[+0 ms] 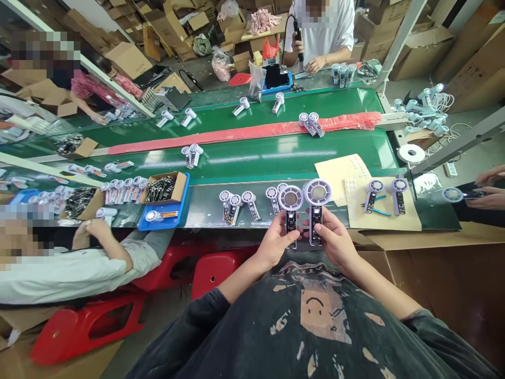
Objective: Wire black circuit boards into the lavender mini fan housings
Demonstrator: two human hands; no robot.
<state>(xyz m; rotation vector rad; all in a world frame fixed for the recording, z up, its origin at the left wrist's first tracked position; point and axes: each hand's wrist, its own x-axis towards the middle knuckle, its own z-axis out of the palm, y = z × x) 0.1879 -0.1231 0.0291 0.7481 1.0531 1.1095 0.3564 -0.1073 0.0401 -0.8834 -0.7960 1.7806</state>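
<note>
"What are the hands doing?"

"The left hand [278,243] is closed around the exposed black circuit-board handle of a white round-headed handheld fan [291,198]; the right hand [336,245] is gripping a second white round-headed handheld fan [317,192] the same way — both are holding them upright, side by side, just above a grey desk [205,210]."

"Which step is in hand?"

"It's looking like a step of holding the pair up together, their boards facing the wearer; the pictures aren't showing more than that."

"What's the next move calling for?"

"With both hands full, any further move is likely calling for a fan to be set down first; a row of similar white fans [235,200] is sitting on the desk to the left, and a cream sheet of stickers [379,210] is lying to the right."

"Anyone else nearby?"

"Yes — a co-worker's hand [94,228] is resting near a blue plastic tray [161,225]; a green conveyor belt [252,163] is running beyond the desk."
</note>
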